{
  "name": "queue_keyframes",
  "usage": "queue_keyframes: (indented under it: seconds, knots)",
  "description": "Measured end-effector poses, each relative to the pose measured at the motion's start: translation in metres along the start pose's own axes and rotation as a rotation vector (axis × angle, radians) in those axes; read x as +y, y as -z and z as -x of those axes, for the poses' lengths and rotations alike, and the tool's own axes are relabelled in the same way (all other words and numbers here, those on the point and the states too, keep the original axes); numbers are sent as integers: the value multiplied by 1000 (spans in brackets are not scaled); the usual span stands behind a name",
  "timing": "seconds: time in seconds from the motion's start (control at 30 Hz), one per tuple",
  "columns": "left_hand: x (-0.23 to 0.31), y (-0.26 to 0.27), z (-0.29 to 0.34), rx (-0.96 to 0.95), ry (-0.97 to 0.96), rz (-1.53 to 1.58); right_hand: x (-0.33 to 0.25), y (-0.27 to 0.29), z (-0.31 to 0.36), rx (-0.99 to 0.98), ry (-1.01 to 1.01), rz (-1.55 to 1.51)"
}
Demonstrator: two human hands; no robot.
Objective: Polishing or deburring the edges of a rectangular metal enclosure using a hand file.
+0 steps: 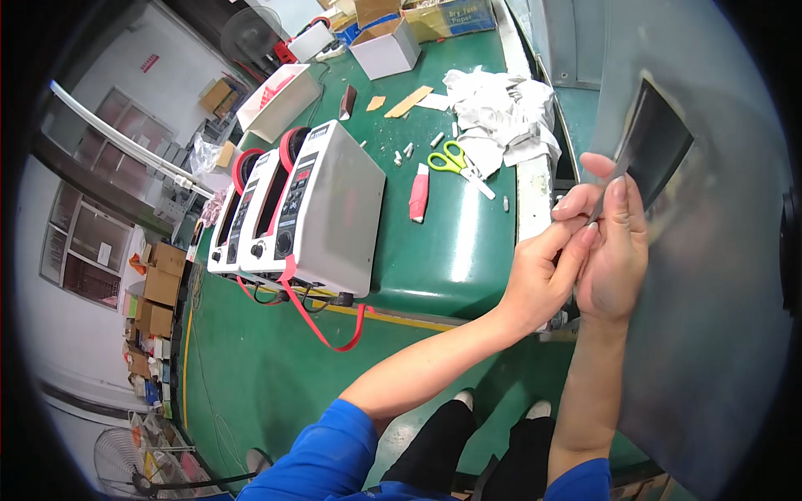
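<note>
We are pinching a thin dark strip between both hands, left hand and right hand pressed together, against a large grey metal panel beside the green worktop; it is looking only partly stuck down.

1. Both hands meet at the counter's right edge: the left hand just left of the right hand, fingertips touching.
2. A thin sheet rises up and right from the right hand's grip.
3. Two tape dispensers stand side by side on the counter, well left of the hands.
4. A utility knife lies between the dispensers and the hands; scissors lie just behind it.
5. A heap of crumpled paper sits behind the hands, past the scissors.
6. An open box stands farther back.
</note>
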State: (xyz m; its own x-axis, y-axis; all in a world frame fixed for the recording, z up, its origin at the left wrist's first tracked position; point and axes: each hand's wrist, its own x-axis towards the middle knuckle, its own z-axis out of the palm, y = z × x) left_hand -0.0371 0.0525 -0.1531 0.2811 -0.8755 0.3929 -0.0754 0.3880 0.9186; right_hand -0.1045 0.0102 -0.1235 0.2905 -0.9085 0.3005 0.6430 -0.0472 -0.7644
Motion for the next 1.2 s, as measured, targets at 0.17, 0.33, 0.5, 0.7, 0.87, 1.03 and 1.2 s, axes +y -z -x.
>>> queue_keyframes:
  seconds: [0.17, 0.33, 0.5, 0.7, 0.87, 1.03, 1.2]
  knots:
    - [3, 9, -9, -143, 118, 155, 3, 1, 0, -28, 62, -168]
    - [-1, 13, -14, -161, 212, 439, 13, -7, 1, 89, 149, -142]
    - [2, 9, -16, -140, 184, 418, 14, -8, -1, 139, 194, -111]
    - [-4, 6, -16, -79, 159, 424, 17, -6, -5, 114, 207, -119]
    - [-1, 9, -16, -108, 128, 397, 11, -12, -6, 154, 236, -143]
    - [16, 14, -16, -71, 182, 329, 12, -15, -5, 123, 209, -116]
    - [40, 23, -21, -36, 243, 151, 13, -28, -7, 122, 200, -281]
